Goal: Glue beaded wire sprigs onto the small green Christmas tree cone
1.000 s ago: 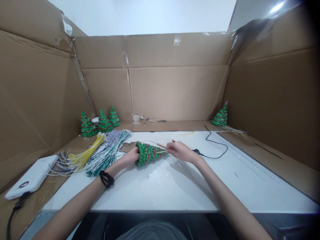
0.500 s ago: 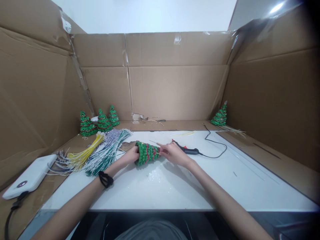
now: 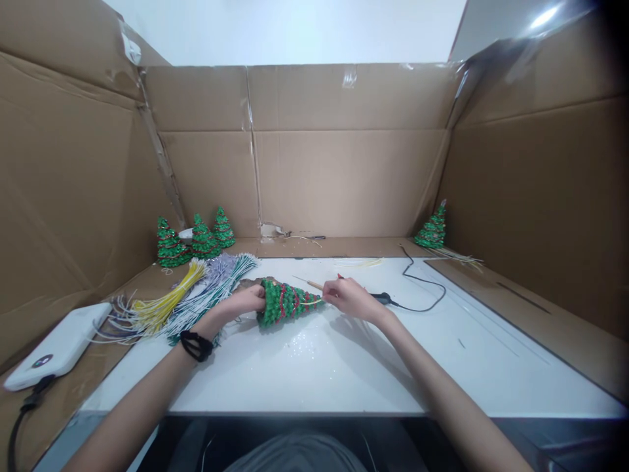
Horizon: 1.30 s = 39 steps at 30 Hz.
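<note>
A small green Christmas tree (image 3: 282, 305) with red garland lies sideways above the white table, tip to the right. My left hand (image 3: 250, 299) is closed on its base end, with some fingertips hidden at the base. By the tip, my right hand (image 3: 350, 298) pinches a thin yellow wire (image 3: 310, 302) that runs along the tree's side. Just behind the tree lies a thin pointed tool with a wooden handle (image 3: 314, 284), partly covered by my right hand. A black corded tool (image 3: 383, 298) is mostly hidden behind that same hand.
Bundles of yellow wires (image 3: 170, 301) and green-white wires (image 3: 216, 295) lie at left. Three finished-looking trees (image 3: 202, 239) stand behind them, and another tree (image 3: 432, 228) at back right. A white power bank (image 3: 59, 347) sits far left. Cardboard walls (image 3: 344, 177) enclose the table.
The tree and my left hand have shifted slightly left. My right hand has drawn a little to the right, off the tip, and the yellow wire now shows along the tree.
</note>
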### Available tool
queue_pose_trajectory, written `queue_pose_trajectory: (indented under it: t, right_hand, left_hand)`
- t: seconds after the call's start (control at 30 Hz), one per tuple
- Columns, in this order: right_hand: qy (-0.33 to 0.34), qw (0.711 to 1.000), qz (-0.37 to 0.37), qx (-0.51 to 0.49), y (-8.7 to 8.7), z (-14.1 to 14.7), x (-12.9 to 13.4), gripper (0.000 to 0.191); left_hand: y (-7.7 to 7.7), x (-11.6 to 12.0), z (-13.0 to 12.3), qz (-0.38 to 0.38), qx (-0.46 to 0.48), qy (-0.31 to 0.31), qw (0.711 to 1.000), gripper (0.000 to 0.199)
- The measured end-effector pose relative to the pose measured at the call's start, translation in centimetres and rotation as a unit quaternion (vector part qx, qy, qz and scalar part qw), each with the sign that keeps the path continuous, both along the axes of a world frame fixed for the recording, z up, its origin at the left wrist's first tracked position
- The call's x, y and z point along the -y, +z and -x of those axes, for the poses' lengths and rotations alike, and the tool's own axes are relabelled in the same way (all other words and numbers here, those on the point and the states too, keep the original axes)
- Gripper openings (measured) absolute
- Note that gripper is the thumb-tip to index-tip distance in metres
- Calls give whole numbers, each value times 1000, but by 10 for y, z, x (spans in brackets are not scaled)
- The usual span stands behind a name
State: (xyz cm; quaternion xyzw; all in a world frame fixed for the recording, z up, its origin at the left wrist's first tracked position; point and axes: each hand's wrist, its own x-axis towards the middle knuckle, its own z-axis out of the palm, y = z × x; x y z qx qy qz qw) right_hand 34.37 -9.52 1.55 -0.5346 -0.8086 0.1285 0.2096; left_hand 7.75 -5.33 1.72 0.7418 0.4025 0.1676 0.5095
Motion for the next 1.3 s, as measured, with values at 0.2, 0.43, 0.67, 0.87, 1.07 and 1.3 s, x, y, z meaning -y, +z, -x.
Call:
queue_pose_trajectory:
  t: [0.2,0.43,0.67,0.87,1.07,1.3]
  right_hand:
    - [72,995,49,-50,-2,0,1,14]
    - [65,996,-9,-65,-6,19,4,15]
    - [94,993,-42,-51,-4,19,6,15]
    - [97,989,-74,-78,-12,35,6,15]
    - [94,991,-87,-25,-9,23,6,13]
    - [102,991,-91,-8,-5,22,5,16]
  left_hand:
    - [0,-1,0,-16,-4,-7,1000,28]
    - [5,-2,1,-29,-14,-24,999,29]
    - [4,-6,9,-20,-9,-66,998,35]
    - [-2,-11,12,-17,-20,-73,997,30]
    - [7,-7,12,-41,-47,-86,994,29]
    - [7,-8,13,-38,-24,-101,994,27]
